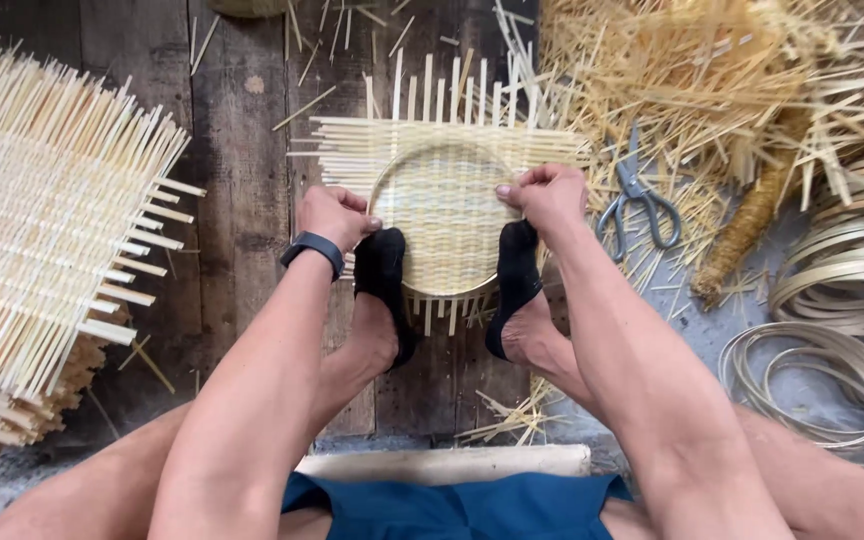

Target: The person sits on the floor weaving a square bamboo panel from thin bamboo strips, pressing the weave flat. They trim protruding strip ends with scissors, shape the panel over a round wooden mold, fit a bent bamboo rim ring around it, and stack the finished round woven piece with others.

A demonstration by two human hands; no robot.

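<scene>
Dark plank floor (242, 200), littered with bamboo offcuts. Woven bamboo mat (442, 215) lies flat between both socked feet, a round hoop (384, 195) pressed on top. Left hand (334, 215) and right hand (544, 195) pinch the hoop's opposite edges, fingers closed on it. Looks light, springy, splintery; the rim seems the safest hold. Scissors (637, 205) lie nearby.

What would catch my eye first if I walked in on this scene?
Most likely the round woven mat at the centre, gripped at its ring by the left hand and right hand and pinned at its near edge by two feet in black socks. Then the stack of woven mats at left, and at right the scissors beside a heap of strips and coiled rings.
</scene>
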